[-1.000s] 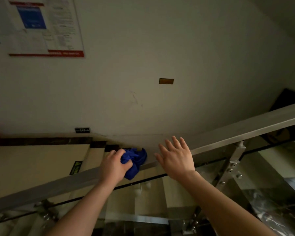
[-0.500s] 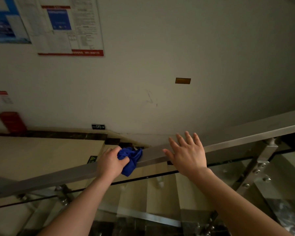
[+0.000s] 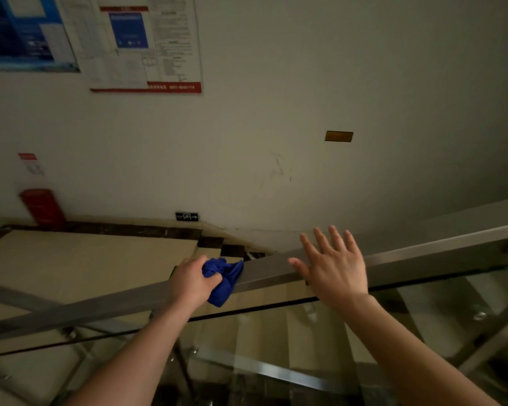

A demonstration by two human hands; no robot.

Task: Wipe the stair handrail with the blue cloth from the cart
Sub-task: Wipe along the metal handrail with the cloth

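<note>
A flat grey metal handrail (image 3: 270, 272) runs diagonally across the view, low at the left and rising to the right. My left hand (image 3: 192, 281) grips a bunched blue cloth (image 3: 223, 276) and presses it onto the top of the rail near the middle. My right hand (image 3: 333, 266) is spread flat with fingers apart, over the rail just to the right of the cloth, holding nothing. The cart is not in view.
Glass panels (image 3: 305, 332) with metal posts and bolts hang under the rail. Beyond it lie beige stair steps (image 3: 214, 253) and a landing (image 3: 85, 259). The wall carries posters (image 3: 147, 45), a small brass plate (image 3: 338, 136), an exit sign (image 3: 186, 216) and a red box (image 3: 43, 208).
The view has swung left, bringing more posters and the red box into sight. My left hand and the cloth have slid down the rail to the left; my right hand has followed.
</note>
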